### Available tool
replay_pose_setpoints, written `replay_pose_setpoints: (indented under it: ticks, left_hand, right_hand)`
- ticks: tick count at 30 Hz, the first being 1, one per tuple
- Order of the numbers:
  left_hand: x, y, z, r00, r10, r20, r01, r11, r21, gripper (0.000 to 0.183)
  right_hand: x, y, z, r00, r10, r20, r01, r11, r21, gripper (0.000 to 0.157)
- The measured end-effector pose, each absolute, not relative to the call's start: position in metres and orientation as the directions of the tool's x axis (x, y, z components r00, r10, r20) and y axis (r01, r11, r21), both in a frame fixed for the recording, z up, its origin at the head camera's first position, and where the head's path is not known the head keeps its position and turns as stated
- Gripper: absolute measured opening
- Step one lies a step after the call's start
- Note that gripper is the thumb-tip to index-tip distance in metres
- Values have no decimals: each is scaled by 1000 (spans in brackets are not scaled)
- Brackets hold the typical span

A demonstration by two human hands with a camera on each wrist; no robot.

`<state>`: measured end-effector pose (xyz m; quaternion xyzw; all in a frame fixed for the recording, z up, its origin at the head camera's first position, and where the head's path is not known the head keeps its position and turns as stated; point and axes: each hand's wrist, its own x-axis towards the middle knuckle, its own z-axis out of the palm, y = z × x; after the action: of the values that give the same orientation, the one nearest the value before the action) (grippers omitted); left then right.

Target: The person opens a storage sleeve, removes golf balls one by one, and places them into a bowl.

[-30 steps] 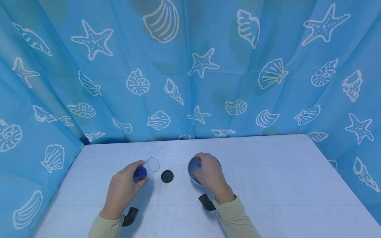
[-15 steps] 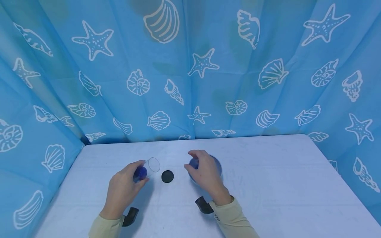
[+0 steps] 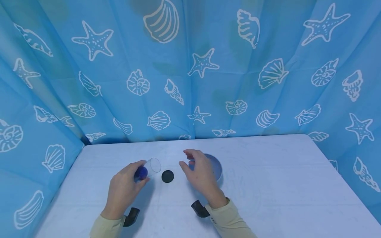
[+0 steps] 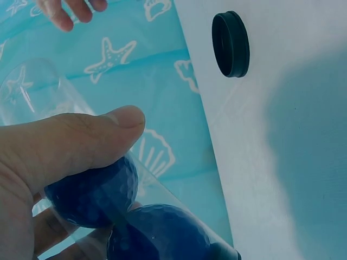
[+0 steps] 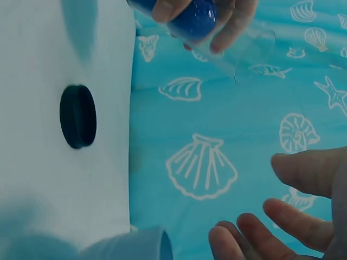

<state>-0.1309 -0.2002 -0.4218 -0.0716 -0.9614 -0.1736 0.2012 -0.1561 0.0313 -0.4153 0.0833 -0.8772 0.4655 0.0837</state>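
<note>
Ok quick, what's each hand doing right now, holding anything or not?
Left hand: grips the clear tube with blue balls inside.
Right hand: open, holding nothing, above the blue bowl.

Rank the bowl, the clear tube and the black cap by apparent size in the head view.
1. bowl, largest, partly hidden by the right hand.
2. clear tube, partly covered by the left hand.
3. black cap, smallest.
</note>
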Motion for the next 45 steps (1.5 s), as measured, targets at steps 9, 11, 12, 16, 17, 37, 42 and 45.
replay_pose_setpoints:
  ticks: [9, 11, 12, 16, 17, 37, 42, 45]
  left_hand:
    - [-130, -199, -422, -911, 66, 408, 205, 929, 309, 60]
    - [-130, -199, -422, -909, 68, 410, 208, 929, 307, 61]
    - [-130, -198, -422, -908, 70, 412, 210, 929, 305, 61]
    - [-130, -198, -422, -904, 76, 420, 218, 928, 301, 61]
    - [-129, -198, -422, -903, 76, 423, 218, 929, 298, 61]
    - [-126, -193, -417, -886, 105, 451, 227, 947, 227, 67]
    - [-126, -195, -418, -872, 127, 473, 257, 941, 221, 67]
    - [-127, -195, -419, -858, 140, 493, 275, 938, 211, 67]
  right_hand:
    - [-152, 23, -419, -968, -88, 236, -249, 476, -843, 42]
    - [-151, 21, -420, -967, -90, 237, -252, 465, -849, 44]
    - [-151, 20, -420, -968, -90, 233, -248, 459, -853, 44]
    - [-149, 16, -423, -969, -104, 224, -247, 432, -868, 46]
    - [-149, 15, -423, -969, -109, 222, -248, 421, -873, 47]
    - [-142, 1, -430, -953, -212, 218, -271, 269, -924, 45]
    - [-142, -1, -432, -950, -231, 208, -262, 234, -936, 45]
    - [-141, -2, -433, -950, -234, 209, -261, 216, -941, 44]
